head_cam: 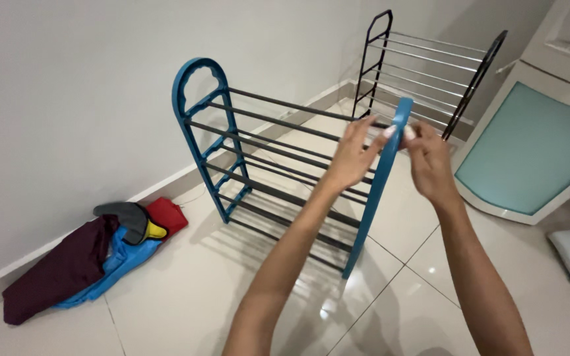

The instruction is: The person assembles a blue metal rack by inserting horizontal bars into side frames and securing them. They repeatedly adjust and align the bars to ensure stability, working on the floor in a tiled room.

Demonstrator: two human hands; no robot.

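A: What is the biggest thing by the fingers?

B: The glossy white tiled floor (186,303), spreading below them. On it, under and left of the fingers, stands the blue plastic-ended shoe rack with dark metal rods (268,158). Its near end panel rises between the two hands.

A: And beyond the fingers?

B: A black-framed shoe rack with silvery rods (423,72), partly hidden behind the hands. Right of them is a white cabinet with a pale teal panel (529,148), cut off by the frame. Far left and below lies a heap of maroon, blue and red fabric bags (94,254).

A: The hands?

B: The left hand (351,158) pinches the top of the near panel. The right hand (430,161) closes on its far side; what its fingertips hold is hidden.
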